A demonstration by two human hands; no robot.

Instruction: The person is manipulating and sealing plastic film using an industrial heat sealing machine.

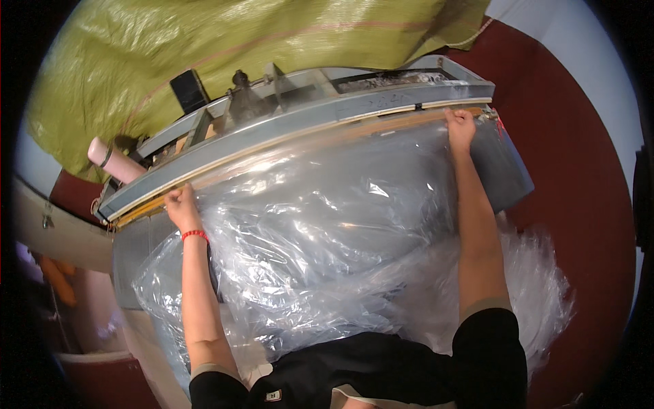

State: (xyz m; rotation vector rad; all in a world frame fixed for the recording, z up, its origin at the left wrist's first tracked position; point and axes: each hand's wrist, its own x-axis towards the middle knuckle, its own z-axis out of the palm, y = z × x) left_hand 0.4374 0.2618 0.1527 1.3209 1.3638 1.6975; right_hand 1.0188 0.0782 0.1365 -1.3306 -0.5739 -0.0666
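Note:
A wide sheet of clear plastic film (327, 232) stretches between my hands and falls in shiny folds toward my body. Its far edge lies along an orange-brown strip (381, 124) under the long grey metal bar (300, 121) of a bench machine. My left hand (182, 206), below a red beaded bracelet, is closed on the film near the bar's left part. Farther right, my right hand (461, 128) pinches the film close to the bar's right end. Both arms are stretched forward. The fingertips are partly hidden against the strip.
A pink bottle (116, 161) leans by the machine's left end, and a dark phone (189, 91) stands behind the frame. Yellow-green woven sheeting (225, 41) covers the back. Dark red floor (572, 163) lies to the right. Loose film (535, 293) spills over the near right side.

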